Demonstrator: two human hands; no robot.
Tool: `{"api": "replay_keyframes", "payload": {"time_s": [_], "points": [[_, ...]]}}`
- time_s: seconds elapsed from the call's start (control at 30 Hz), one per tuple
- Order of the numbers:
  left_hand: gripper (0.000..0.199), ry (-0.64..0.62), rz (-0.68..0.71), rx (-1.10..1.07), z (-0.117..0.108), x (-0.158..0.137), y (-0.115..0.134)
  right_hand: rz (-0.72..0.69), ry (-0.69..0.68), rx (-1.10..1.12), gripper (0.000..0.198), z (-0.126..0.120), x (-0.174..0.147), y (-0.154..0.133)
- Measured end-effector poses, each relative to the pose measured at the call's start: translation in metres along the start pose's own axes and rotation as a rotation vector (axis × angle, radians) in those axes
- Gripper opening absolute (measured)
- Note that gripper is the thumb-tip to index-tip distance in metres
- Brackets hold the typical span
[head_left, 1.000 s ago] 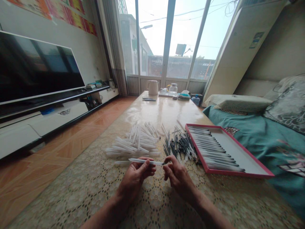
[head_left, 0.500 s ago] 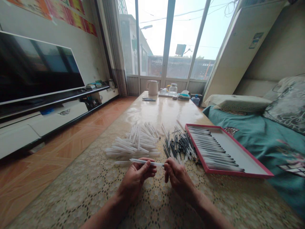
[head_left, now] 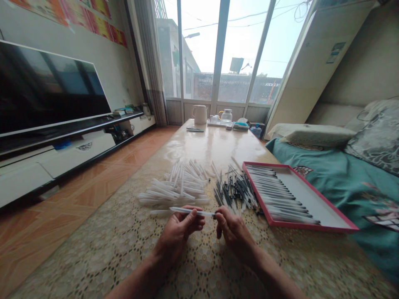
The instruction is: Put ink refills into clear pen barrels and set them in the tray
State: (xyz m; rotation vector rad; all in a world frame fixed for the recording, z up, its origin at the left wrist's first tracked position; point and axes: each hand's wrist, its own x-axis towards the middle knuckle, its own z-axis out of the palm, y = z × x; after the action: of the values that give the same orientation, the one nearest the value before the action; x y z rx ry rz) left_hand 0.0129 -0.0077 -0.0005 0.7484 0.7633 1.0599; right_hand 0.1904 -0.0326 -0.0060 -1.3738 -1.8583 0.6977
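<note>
A white translucent pen (head_left: 205,214) lies level between my hands, its pointed end to the left. My left hand (head_left: 178,229) is closed round its barrel, thumb on top. With bent fingers, my right hand (head_left: 232,227) pinches the pen's right end, where a small dark piece shows; the fingers partly hide it. Just beyond my left hand lies a heap of white pen barrels (head_left: 174,189). A pile of dark slim pen parts (head_left: 237,189) is spread beyond my right hand.
To the right, a shallow pink-rimmed box (head_left: 311,227) holds a row of pens (head_left: 277,195). A patterned cloth covers the table (head_left: 199,265). At the far end stand a beige jug (head_left: 199,114) and a glass pitcher (head_left: 226,116). A teal-covered sofa (head_left: 318,166) borders the right side.
My right fingers have shifted very slightly at the pen's right end, and a bit more of the dark piece shows. My left hand has stayed still.
</note>
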Motion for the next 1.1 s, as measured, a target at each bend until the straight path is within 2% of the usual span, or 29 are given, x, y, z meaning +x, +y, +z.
{"api": "replay_keyframes", "payload": {"time_s": [0.13, 0.3, 0.5, 0.63, 0.87, 1.1], "points": [[0.025, 0.008, 0.004, -0.004, 0.0001, 0.0005, -0.0003, 0.004, 0.0, 0.003, 0.027, -0.0002, -0.0006, -0.0008], [0.026, 0.0, 0.001, 0.005, 0.0006, 0.0005, 0.0, 0.014, 0.003, 0.014, 0.036, -0.0002, -0.0001, -0.0002], [0.026, 0.002, 0.008, 0.001, 0.0006, 0.0007, 0.0004, 0.003, -0.01, 0.005, 0.023, -0.0002, -0.0009, -0.0023], [0.026, -0.002, 0.004, 0.002, 0.002, -0.0002, 0.0013, 0.004, -0.008, 0.01, 0.033, 0.002, -0.0012, 0.0018], [0.027, 0.018, 0.008, 0.015, 0.0028, -0.0011, 0.0026, -0.008, -0.011, -0.019, 0.023, -0.0029, -0.0012, -0.0053], [0.024, -0.037, 0.014, 0.019, 0.0001, 0.0001, -0.0004, 0.0, -0.026, 0.038, 0.03, -0.0016, -0.0027, -0.0019]]}}
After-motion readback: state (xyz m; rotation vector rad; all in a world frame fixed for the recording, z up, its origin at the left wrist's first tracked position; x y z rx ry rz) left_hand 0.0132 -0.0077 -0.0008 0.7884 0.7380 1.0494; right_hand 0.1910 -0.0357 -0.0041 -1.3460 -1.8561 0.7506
